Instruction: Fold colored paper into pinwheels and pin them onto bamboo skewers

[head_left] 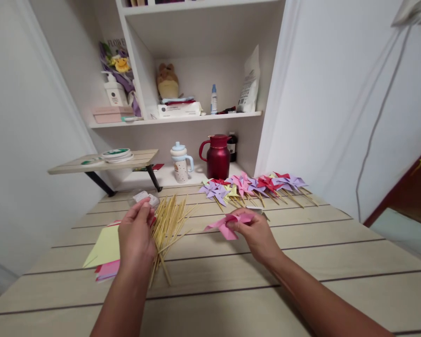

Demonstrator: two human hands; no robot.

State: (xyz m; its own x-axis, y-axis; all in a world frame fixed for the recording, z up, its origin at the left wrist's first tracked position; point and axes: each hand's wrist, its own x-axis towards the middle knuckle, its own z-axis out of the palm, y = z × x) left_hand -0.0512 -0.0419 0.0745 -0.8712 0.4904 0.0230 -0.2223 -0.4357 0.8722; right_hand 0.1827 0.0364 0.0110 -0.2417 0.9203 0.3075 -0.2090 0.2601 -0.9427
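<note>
A pink paper pinwheel (pixel 228 227) is pinched in my right hand (pixel 257 234), held just above the table with its folded blades pointing left. My left hand (pixel 138 234) is raised, thumb and fingertips pressed together; whatever may be between them is too small to make out. Thin wooden sticks (pixel 170 220) lie in a loose pile right beside that hand. Partly under the left wrist are stacked sheets of coloured paper (pixel 105 245), yellow on top with pink and red below. Behind the left fingertips sits a small clear plastic container (pixel 150 199) with pale contents.
Finished pinwheels on sticks (pixel 243 185) in purple, pink, red and yellow lie in a row at the back right. A red jug (pixel 218 157) and a pale cup (pixel 181 164) stand behind. At the left, a small raised shelf (pixel 143 158) carries round tape rolls (pixel 117 155).
</note>
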